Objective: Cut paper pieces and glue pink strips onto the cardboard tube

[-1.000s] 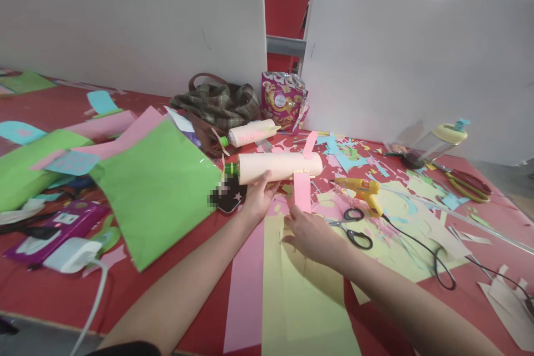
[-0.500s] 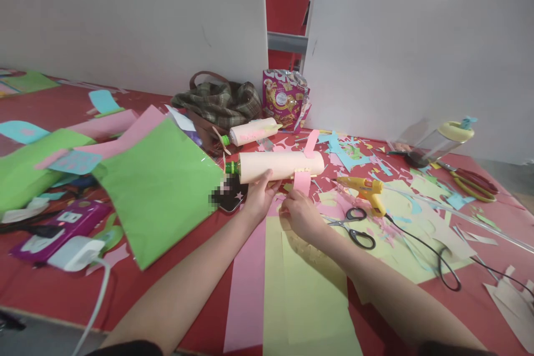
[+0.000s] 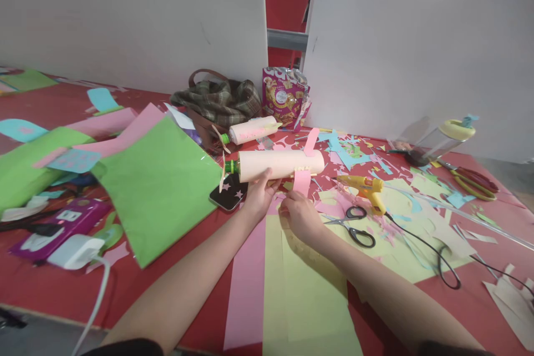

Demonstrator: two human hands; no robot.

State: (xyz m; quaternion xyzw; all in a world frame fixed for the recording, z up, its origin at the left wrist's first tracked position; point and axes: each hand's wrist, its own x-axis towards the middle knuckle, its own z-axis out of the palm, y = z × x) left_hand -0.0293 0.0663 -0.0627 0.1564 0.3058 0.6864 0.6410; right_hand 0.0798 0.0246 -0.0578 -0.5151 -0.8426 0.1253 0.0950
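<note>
Lying lengthwise on the red table: a paper-wrapped bottle, green cap end toward the green sheet; gripped from below near its middle by the left hand, fingers curled round it; just right of that, right hand pinching the pink strip hanging from the bottle's underside; right of the bottle, glue gun and black-handled scissors; behind it, a smaller wrapped bottle.

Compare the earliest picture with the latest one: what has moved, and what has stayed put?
The right hand slid forward along the pink strip toward the paper-wrapped bottle, covering most of it. The left hand stays on the bottle's underside. Glue gun and scissors are unmoved.
</note>
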